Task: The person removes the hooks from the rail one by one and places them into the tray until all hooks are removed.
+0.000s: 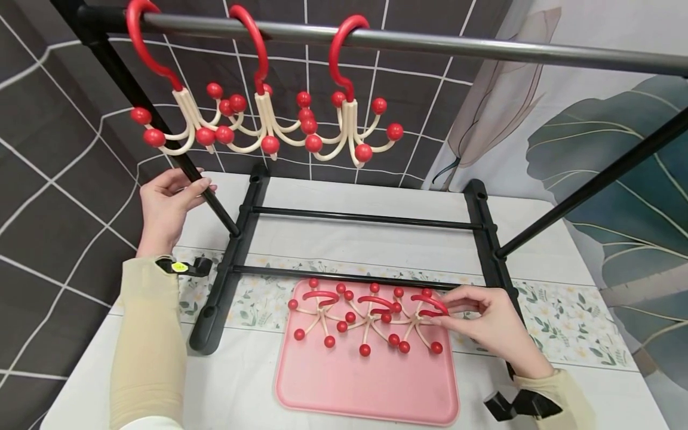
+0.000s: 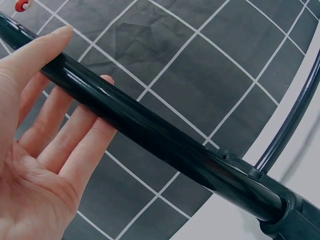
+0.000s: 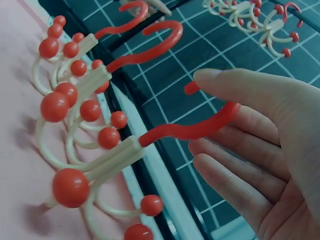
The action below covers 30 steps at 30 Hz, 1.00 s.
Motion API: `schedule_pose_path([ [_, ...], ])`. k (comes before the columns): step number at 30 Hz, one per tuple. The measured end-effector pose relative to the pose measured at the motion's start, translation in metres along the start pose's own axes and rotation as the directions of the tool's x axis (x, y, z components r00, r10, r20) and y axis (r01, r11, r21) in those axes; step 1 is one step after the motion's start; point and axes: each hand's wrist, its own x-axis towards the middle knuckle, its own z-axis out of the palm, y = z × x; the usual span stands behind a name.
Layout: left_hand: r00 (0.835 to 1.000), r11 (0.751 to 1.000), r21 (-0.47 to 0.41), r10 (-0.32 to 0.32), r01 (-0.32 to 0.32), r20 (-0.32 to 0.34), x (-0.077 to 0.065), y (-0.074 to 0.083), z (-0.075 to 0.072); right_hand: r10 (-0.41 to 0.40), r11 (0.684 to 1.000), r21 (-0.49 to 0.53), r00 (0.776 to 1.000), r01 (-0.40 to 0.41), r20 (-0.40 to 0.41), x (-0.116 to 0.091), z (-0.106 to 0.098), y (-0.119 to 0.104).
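Note:
My left hand [image 1: 163, 209] holds the slanting black post [image 2: 150, 130] of a rack, the thumb in front and the fingers behind it. On the right, my right hand [image 1: 491, 319] has thumb and fingers around the red hook [image 3: 187, 131] of a multi-arm hanger [image 3: 120, 156], the rightmost of three in a pink tray [image 1: 365, 385]. This hanger has a cream stem and curved arms ending in red balls. To its left stand the middle hanger [image 1: 369, 320] and the left hanger [image 1: 321, 312], hooks up.
Three matching hangers [image 1: 349, 122] hang on the rack's upper metal rail [image 1: 457, 48], towards the left. Black feet [image 1: 209, 322] and lower crossbars [image 1: 322, 275] stand on a white, floral-banded tablecloth. Dark gridded wall covering [image 1: 54, 179] rises behind; a leaf-patterned curtain [image 1: 607, 155] hangs at right.

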Motion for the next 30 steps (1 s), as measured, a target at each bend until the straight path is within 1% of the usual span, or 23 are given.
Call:
schedule_pose_path([
  [5,1.0,1.0,-0.002,0.0,0.0,0.001,0.0,0.001,0.0,-0.043,0.999,-0.02,0.999,0.043,0.004,0.008,-0.01,-0.012],
  [10,1.0,1.0,-0.011,0.001,-0.001,0.002,-0.001,0.002,0.001,-0.069,0.996,-0.055,0.997,0.068,-0.021,0.018,-0.02,-0.026],
  [15,1.0,1.0,-0.028,-0.001,0.002,0.014,-0.001,0.002,0.001,-0.123,0.988,-0.101,0.991,0.118,-0.05,0.03,-0.031,-0.04],
  [18,1.0,0.999,-0.032,0.006,-0.005,0.016,0.0,0.001,0.001,-0.166,0.979,-0.13,0.983,0.155,-0.081,0.038,-0.038,-0.05],
  [21,1.0,0.999,-0.033,0.013,-0.013,0.014,0.001,0.0,0.0,-0.224,0.966,-0.156,0.968,0.205,-0.111,0.047,-0.044,-0.06],
  [25,1.0,1.0,-0.027,0.014,-0.014,0.014,0.001,-0.001,0.0,-0.276,0.951,-0.181,0.951,0.25,-0.138,0.057,-0.051,-0.072],
  [28,1.0,1.0,-0.023,0.011,-0.011,0.015,0.001,0.0,0.0,-0.284,0.949,-0.189,0.946,0.254,-0.158,0.064,-0.053,-0.081],
  [30,1.0,1.0,-0.024,0.01,-0.01,0.014,0.001,0.0,0.0,-0.306,0.942,-0.198,0.937,0.272,-0.168,0.068,-0.052,-0.087],
])
